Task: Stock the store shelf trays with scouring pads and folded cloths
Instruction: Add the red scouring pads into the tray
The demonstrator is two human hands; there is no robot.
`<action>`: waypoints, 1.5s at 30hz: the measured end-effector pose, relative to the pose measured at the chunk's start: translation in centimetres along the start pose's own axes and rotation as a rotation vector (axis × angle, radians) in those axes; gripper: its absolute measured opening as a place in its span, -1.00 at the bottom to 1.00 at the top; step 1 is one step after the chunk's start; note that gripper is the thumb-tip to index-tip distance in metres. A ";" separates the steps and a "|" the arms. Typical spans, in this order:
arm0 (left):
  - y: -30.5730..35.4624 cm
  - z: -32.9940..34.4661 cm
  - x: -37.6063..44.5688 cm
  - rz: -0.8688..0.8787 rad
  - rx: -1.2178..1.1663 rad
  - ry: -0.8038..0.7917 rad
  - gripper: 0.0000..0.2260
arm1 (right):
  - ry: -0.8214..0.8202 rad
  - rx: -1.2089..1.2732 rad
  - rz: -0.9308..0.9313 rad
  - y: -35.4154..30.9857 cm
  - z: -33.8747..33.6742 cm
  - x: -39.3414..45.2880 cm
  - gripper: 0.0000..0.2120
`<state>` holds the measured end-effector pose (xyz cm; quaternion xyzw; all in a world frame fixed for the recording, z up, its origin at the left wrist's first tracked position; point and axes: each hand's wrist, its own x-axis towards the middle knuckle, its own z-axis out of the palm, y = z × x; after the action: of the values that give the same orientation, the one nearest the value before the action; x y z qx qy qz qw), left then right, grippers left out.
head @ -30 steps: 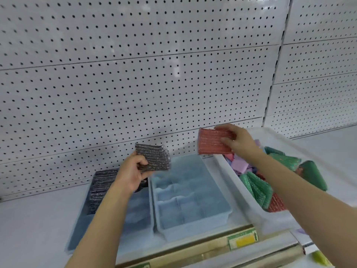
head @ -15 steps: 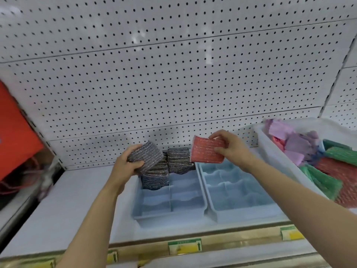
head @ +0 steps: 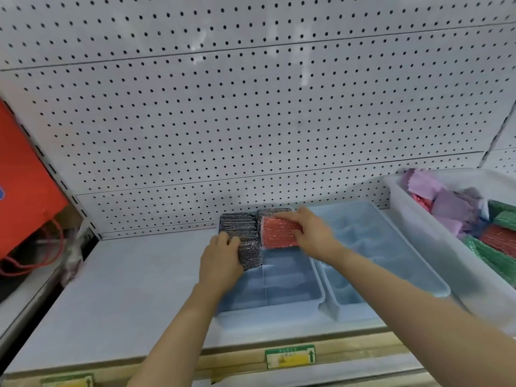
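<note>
Roughly early stage: shelf (head: pixel 125 275) bears two blue trays; left tray (head: pixel 279 291) back filled with grey pads (head: pixel 240 230), right tray (head: pixel 391 247) bare. Bin (head: pixel 446 261) full. Right hand (head: pixel 312 233) grips red pad (head: pixel 279 233), left hand (head: pixel 220 258) clasps grey pad (head: pixel 248 254).

The light is bright and soft, maybe from lamps above. Shiny streaks sit on the white metal board full of small holes (head: pixel 251 121). Shadows are faint. Straight lines bend near the edges. The right hand (head: pixel 312 236) looks a little blurry.
</note>
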<state>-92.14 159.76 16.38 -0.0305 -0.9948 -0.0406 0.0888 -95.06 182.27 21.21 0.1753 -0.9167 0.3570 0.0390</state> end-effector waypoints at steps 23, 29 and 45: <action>1.3 5.0 0.2 0.078 0.072 -0.060 -0.42 | -0.114 -0.819 -0.016 2.2 6.9 1.2 -0.32; 1.3 5.0 0.4 0.083 0.061 -0.068 -0.42 | -0.170 -0.931 -0.003 3.1 8.2 1.9 -0.23; 14.8 -3.2 5.7 0.323 -0.103 -0.028 -0.46 | 0.379 -0.679 0.136 5.9 -6.2 -2.9 -0.41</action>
<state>-96.15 174.47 21.65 -0.1952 -0.9746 -0.0763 0.0785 -94.75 191.30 21.46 0.0223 -0.9687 0.0616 0.2396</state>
